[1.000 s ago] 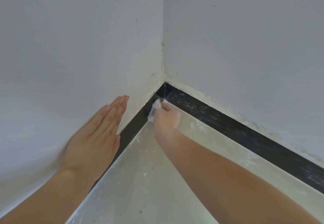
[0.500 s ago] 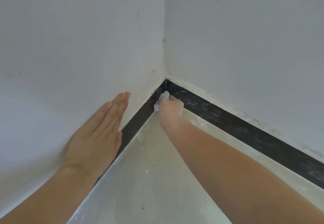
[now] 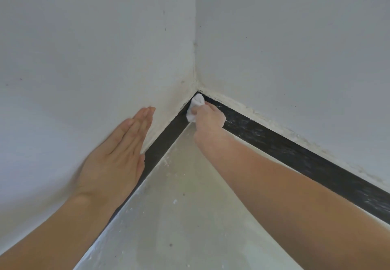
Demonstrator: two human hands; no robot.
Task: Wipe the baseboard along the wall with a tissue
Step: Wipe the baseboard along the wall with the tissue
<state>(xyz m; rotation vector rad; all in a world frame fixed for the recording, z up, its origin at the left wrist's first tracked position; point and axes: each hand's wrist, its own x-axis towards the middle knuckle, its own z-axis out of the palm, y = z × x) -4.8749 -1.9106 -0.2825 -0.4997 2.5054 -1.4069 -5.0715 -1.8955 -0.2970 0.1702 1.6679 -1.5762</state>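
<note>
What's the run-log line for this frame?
stage: tissue at corner | right hand: grips crumpled white tissue against black baseboard strip | left hand: flat on white wall

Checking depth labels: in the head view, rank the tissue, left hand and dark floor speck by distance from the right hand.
1. tissue, gripped in the right hand at the baseboard corner.
2. left hand, flat on the left wall.
3. dark floor speck, near the bottom edge.
</note>
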